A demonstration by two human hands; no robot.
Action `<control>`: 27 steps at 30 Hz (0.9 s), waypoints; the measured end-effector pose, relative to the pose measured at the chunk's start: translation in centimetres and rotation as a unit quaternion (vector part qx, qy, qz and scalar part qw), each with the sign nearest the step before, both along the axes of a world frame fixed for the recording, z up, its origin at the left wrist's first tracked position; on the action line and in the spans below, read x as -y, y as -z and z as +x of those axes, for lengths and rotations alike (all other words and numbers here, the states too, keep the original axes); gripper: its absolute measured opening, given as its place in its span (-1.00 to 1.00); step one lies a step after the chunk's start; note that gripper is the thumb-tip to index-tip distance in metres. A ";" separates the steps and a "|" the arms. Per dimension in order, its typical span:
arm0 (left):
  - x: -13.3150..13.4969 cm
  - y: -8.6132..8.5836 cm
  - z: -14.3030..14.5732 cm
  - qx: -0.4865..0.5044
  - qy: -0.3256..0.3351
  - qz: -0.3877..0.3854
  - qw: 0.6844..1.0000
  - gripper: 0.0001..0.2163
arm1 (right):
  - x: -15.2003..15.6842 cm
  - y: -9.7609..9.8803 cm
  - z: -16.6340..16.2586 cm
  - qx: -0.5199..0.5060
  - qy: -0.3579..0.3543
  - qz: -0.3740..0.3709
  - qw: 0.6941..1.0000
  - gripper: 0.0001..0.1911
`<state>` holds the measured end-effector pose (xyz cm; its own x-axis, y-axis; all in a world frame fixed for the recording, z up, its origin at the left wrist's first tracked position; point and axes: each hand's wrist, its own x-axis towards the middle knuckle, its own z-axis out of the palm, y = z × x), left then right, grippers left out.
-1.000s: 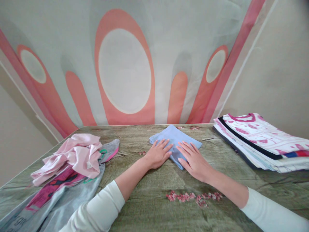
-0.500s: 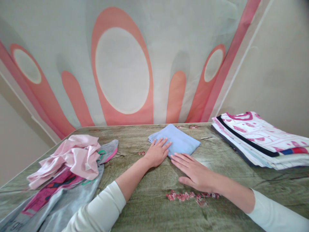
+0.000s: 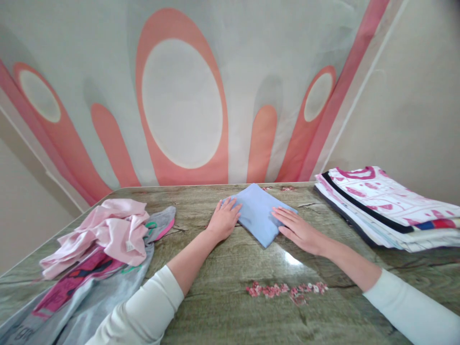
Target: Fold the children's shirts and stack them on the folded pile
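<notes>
A folded light-blue cloth, its exact kind not clear, lies flat near the table's far edge, turned with one corner toward me. My left hand rests on its left corner, fingers stretched out and a little apart. On the cloth's right edge lie the straight fingers of my right hand, palm down, with the thumb pointing to the left. Neither hand grips the fabric. Parts of the left and right corners are hidden under my fingers.
On the left, a crumpled pink garment lies over grey clothing with a magenta print. A stack of folded clothes sits at the right. The wood-patterned table meets a wall with a coral-and-white pattern.
My hands have moved apart, the left toward the cloth's left corner and the right up to its right edge. The cloth's near corner now shows between them.
</notes>
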<state>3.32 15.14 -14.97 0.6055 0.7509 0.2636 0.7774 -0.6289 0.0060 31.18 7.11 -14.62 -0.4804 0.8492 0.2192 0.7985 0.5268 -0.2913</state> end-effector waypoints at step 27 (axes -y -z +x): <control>6.0 -2.3 3.2 -0.040 0.125 -0.109 0.985 -0.46 | 1.9 -0.9 -4.0 -0.011 -0.014 0.019 1.000 -0.43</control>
<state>6.48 9.19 -12.67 0.7908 0.6094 0.0563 0.6020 -0.7912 0.1077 27.14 5.24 -13.69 -0.4993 0.8262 0.2609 0.7767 0.5602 -0.2878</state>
